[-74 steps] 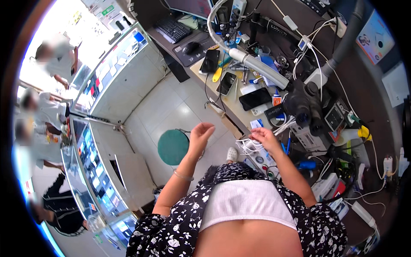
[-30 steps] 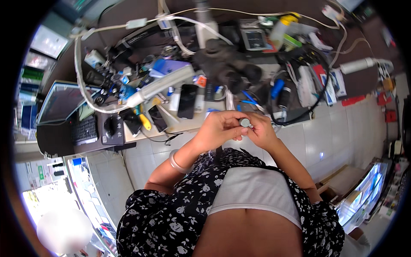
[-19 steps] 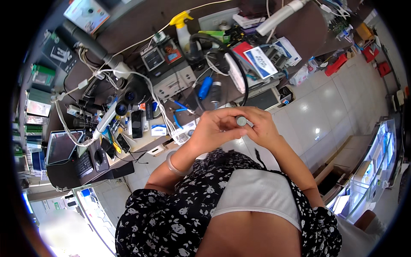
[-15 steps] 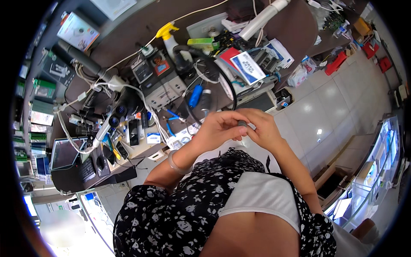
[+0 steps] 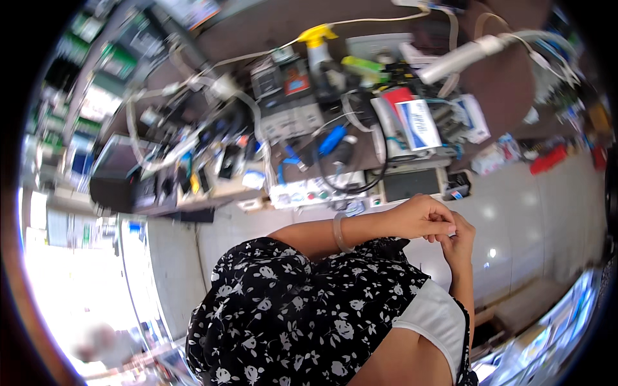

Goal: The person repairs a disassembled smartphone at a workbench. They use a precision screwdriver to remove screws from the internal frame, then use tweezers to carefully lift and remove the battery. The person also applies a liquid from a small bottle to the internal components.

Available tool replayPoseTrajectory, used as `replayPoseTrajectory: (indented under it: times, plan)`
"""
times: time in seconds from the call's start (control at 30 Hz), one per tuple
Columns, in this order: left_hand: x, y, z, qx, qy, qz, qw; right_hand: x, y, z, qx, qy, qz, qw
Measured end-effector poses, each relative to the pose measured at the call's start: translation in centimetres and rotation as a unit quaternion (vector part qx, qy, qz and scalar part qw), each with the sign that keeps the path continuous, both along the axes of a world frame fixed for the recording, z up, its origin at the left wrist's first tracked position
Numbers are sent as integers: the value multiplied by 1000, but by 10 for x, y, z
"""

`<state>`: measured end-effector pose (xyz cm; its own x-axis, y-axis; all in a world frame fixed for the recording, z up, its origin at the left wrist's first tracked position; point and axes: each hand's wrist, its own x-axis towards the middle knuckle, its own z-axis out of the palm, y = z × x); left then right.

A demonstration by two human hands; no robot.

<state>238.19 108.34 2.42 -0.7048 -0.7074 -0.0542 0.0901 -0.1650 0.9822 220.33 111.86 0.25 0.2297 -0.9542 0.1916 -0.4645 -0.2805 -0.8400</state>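
Note:
In front of my body, my left hand [image 5: 421, 217] and my right hand [image 5: 459, 240] meet with bent fingers pressed together. The left thumb and fingers are pinched against the right fingertips. Anything between them is hidden by the fingers. A pale bangle [image 5: 341, 233] circles my left wrist. Both hands hang over the tiled floor, apart from the workbench. Nearest to them on the bench side are a dark flat panel [image 5: 410, 185] and a small dark bin [image 5: 458, 184].
Across the brown workbench stand a yellow-topped spray bottle [image 5: 317, 48], a grey bench unit [image 5: 293, 120], a blue-handled tool [image 5: 332, 140] and a white-and-blue booklet [image 5: 418, 124]. A black cable [image 5: 383, 168] loops over its front edge. A glass showcase [image 5: 547, 334] stands at lower right.
My view has swung left, so bench and hands appear farther right. The small dark round piece seen between my fingers earlier is now hidden. My hands have drawn closer together.

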Motion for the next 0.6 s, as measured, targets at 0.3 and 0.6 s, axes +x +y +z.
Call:
replayPoseTrajectory:
  times: [0.3,0.6]
  plan:
    - [154,67,-19,28,-61,201,977,153,-10,-14,-16,-10,207,978]
    - [405,94,-82,62,16,353,934,405,-34,-51,-10,48,304,951]
